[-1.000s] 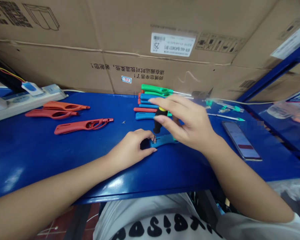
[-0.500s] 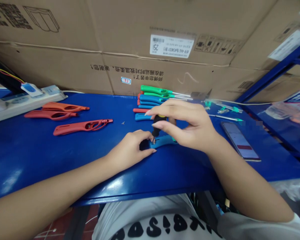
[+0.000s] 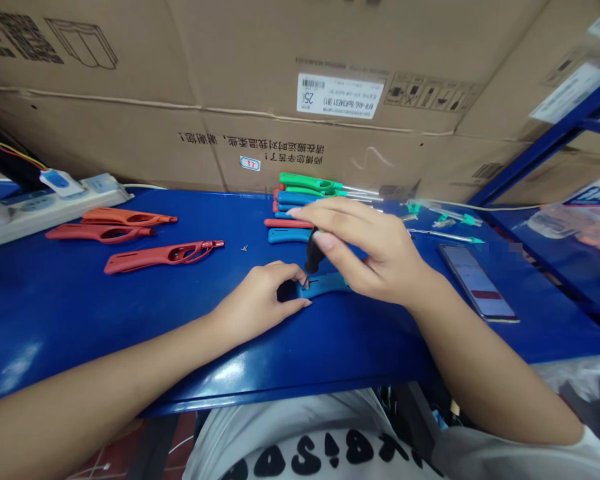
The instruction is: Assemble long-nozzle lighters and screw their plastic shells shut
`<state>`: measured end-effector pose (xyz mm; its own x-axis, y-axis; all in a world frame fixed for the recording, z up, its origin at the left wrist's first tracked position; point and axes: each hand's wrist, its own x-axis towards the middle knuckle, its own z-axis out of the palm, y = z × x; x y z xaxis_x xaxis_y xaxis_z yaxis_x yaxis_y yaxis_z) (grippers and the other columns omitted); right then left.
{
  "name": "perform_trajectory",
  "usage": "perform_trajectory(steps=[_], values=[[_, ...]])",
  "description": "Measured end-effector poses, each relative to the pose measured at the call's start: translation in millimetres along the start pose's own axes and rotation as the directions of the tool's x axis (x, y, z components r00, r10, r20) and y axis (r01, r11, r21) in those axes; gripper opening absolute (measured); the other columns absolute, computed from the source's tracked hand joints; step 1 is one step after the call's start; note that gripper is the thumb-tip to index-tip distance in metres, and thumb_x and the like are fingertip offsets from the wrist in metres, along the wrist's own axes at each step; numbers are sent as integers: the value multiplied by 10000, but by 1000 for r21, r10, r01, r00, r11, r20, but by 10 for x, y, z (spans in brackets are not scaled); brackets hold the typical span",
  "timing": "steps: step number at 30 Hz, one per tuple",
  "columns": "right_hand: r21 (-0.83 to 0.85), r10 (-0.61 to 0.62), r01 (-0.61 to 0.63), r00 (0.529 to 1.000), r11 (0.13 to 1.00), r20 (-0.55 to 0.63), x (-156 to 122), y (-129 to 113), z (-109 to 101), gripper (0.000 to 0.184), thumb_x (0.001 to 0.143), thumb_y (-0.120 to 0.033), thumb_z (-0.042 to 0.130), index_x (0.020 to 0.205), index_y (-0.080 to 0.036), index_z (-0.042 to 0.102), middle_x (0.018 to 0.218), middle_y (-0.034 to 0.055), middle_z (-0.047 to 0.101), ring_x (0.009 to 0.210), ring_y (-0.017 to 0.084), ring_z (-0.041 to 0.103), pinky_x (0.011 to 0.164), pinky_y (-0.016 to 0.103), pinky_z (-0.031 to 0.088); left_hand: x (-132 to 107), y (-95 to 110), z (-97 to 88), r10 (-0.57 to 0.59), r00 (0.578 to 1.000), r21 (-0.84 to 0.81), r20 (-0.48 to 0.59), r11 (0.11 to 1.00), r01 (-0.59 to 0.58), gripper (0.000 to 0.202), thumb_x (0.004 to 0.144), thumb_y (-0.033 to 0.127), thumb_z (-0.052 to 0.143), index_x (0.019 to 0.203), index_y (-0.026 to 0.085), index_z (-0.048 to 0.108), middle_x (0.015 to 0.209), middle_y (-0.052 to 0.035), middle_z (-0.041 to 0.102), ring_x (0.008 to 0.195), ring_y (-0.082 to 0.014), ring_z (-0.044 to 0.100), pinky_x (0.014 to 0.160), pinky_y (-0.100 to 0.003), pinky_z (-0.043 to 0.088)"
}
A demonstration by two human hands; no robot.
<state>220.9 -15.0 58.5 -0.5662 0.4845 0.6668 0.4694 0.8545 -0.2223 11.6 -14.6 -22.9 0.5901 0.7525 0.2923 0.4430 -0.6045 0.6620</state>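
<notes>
A blue utility lighter [image 3: 330,283] lies on the blue table, its right end hidden behind my right hand. My left hand [image 3: 260,293] is closed on its left end, the index finger by the slot and the thumb at the near side. In my right hand [image 3: 380,250] is a screwdriver [image 3: 314,257] with a black handle, held nearly upright. Its tip meets the lighter's left end, close to my left fingertips. Just beyond lies another blue lighter [image 3: 287,235], in a row with red, blue and green lighters [image 3: 300,180]. Tiny screws [image 3: 245,248] lie to the left.
Red and orange lighter bodies [image 3: 163,257] lie on the left, in front of a white power strip [image 3: 95,190]. Metal rods with green ends [image 3: 450,237] and a phone [image 3: 479,283] are on the right. A large cardboard box [image 3: 260,80] stands along the back.
My right hand has turned and its fingers have closed further round the screwdriver handle. My left hand and the blue lighter keep their places.
</notes>
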Motion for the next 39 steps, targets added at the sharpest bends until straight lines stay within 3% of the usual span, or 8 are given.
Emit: perform_trajectory(steps=[6, 11, 15, 21, 25, 28, 32, 39], values=[[140, 42, -39, 999, 989, -21, 22, 38, -27, 195, 970, -225, 605, 1136, -203, 705, 971, 24, 757, 892, 149, 710, 846, 297, 571, 10, -12, 6, 7, 1000, 0, 24, 1000, -7, 202, 825, 207, 785, 984, 208, 661, 1000, 11, 738, 949, -193, 696, 875, -331, 524], [-12, 22, -23, 998, 1000, -65, -7, 46, 34, 228, 977, -287, 609, 1177, -211, 688, 1111, 45, 758, 1030, 174, 708, 902, 307, 560, 10, -5, 7, 21, 1000, -4, 22, 1000, -21, 189, 834, 200, 773, 982, 210, 656, 1007, 12, 738, 954, -191, 693, 880, -330, 523], [196, 99, -105, 994, 975, 41, -11, -23, 24, 313, 1023, -202, 460, 1288, -224, 625, 1145, 32, 731, 1032, 153, 692, 883, 308, 568, 22, -14, 5, 16, 1000, -8, 22, 1000, -16, 177, 830, 205, 776, 958, 195, 655, 977, 4, 732, 934, -187, 691, 859, -317, 527], [206, 137, -119, 988, 971, -76, 5, -39, 81, 184, 866, -324, 755, 988, -198, 700, 958, 22, 717, 661, 101, 600, 616, 247, 526, 41, -17, 15, 10, 999, -8, 35, 1000, -10, 199, 805, 214, 795, 956, 202, 666, 976, -2, 735, 929, -192, 693, 855, -317, 536], [332, 306, -260, 948, 907, -93, 28, -30, 70, 142, 876, -307, 738, 960, -205, 687, 896, 2, 698, 610, 87, 615, 546, 222, 521, 38, 52, -68, -44, 997, 35, 67, 999, 42, 222, 793, 183, 776, 972, 206, 646, 978, -1, 724, 932, -194, 687, 863, -325, 539], [403, 432, -307, 861, 862, -268, 12, 69, -132, 124, 884, -308, 721, 926, -208, 663, 768, -29, 659, 471, 73, 577, 438, 213, 484, -1, 100, -180, -96, 989, 153, 115, 985, 78, 294, 804, 157, 725, 1076, 201, 624, 1066, -36, 709, 1001, -225, 675, 901, -364, 543], [197, 415, -370, 727, 908, -547, -173, 414, -497, 133, 858, -299, 743, 929, -212, 671, 770, -17, 648, 510, 91, 604, 490, 233, 511, -69, 117, -252, -123, 977, 347, 175, 936, 56, 367, 869, 182, 667, 1230, 181, 601, 1207, -105, 666, 1134, -290, 633, 992, -453, 520], [-352, 386, -611, 754, 709, -532, -675, 991, -665, 122, 875, -287, 626, 902, -180, 676, 933, 113, 704, 782, 210, 652, 747, 367, 564, 193, 52, -440, -6, 961, 341, 277, 935, -93, 302, 939, 182, 537, 1201, 175, 686, 1138, -127, 679, 1001, -264, 690, 907, -393, 557]])
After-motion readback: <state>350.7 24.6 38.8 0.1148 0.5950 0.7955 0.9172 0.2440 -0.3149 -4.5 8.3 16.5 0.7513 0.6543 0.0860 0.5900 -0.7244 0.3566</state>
